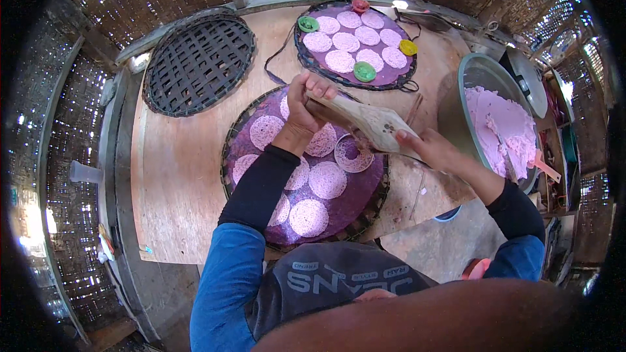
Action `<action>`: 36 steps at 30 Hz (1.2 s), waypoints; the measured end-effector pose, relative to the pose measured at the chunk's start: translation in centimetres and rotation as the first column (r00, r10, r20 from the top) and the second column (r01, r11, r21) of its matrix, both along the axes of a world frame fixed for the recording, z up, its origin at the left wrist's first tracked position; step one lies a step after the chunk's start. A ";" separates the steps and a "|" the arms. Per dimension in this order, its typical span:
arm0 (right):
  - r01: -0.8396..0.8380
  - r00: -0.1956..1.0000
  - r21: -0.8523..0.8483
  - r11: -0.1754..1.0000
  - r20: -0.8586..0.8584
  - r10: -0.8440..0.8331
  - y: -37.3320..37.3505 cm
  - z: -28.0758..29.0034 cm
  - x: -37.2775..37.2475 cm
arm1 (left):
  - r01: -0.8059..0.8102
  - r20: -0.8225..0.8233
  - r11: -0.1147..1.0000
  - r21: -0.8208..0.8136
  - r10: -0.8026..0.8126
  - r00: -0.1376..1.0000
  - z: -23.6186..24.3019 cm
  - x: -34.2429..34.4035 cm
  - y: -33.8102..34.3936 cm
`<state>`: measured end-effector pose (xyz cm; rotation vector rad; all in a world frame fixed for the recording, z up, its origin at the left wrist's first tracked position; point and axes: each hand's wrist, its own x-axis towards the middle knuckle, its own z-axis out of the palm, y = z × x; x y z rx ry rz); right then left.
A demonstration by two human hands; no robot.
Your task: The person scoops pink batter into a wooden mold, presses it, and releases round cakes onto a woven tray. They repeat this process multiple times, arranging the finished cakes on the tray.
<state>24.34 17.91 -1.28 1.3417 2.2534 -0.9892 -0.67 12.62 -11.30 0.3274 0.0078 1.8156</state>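
My left hand [305, 103] is closed around one end of a pale wooden press [366, 119], and my right hand [432, 150] grips its other end. The press is tilted, its left end farther away, over a round woven tray lined with purple sheeting [355, 205]. Several pink, lacy noodle discs [327, 180] lie on this tray. Just under the press is a pink noodle ring [354, 154] with a dark purple middle. The press and my forearm hide part of the tray.
Farther back, another purple tray [355, 12] carries pink discs and small coloured bowls [365, 72]. A dark lattice tray [199, 65] rests at the back left. At right stands a large pot [464, 120] of pink dough [499, 130] with a pink-handled tool [546, 167].
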 end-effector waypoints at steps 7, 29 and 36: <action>-0.008 0.998 0.044 0.999 -0.056 0.010 -0.7 -4.0 -1.2 | -0.057 -0.090 0.996 -0.073 0.050 0.995 1.0 -2.3 -2.0; 0.010 0.995 0.287 0.958 -0.099 0.020 -1.9 -1.1 0.2 | -0.099 -0.067 0.985 -0.143 0.090 0.994 -0.2 0.3 -1.4; 0.080 0.989 0.100 0.992 -0.136 -0.066 -0.6 -2.3 0.7 | 0.041 -0.118 0.995 -0.089 -0.051 0.992 4.0 0.1 -1.4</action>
